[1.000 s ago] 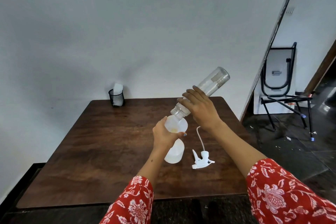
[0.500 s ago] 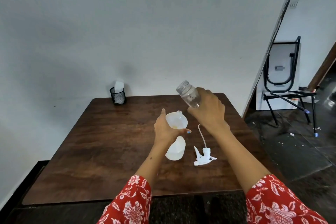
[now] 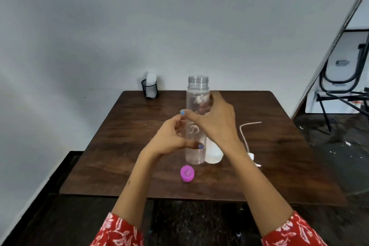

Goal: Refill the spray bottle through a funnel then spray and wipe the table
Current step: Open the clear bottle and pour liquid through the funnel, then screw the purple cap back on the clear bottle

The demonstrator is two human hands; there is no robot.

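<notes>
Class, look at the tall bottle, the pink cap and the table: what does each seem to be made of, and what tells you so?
Tall bottle: probably clear plastic, glossy; you see the fingers through it, and its neck has moulded threads.
Pink cap: likely opaque plastic with a smooth, even colour.
Table: dark wood or wood veneer with visible grain and a soft sheen; which of the two cannot be told.

Pink cap (image 3: 187,173), clear bottle (image 3: 196,126), dark brown table (image 3: 139,146), red-and-white floral sleeves (image 3: 119,231).

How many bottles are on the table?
2: a clear water bottle stands uncapped at the table's centre; a white spray bottle sits just right of it, mostly hidden behind the right hand.
</notes>
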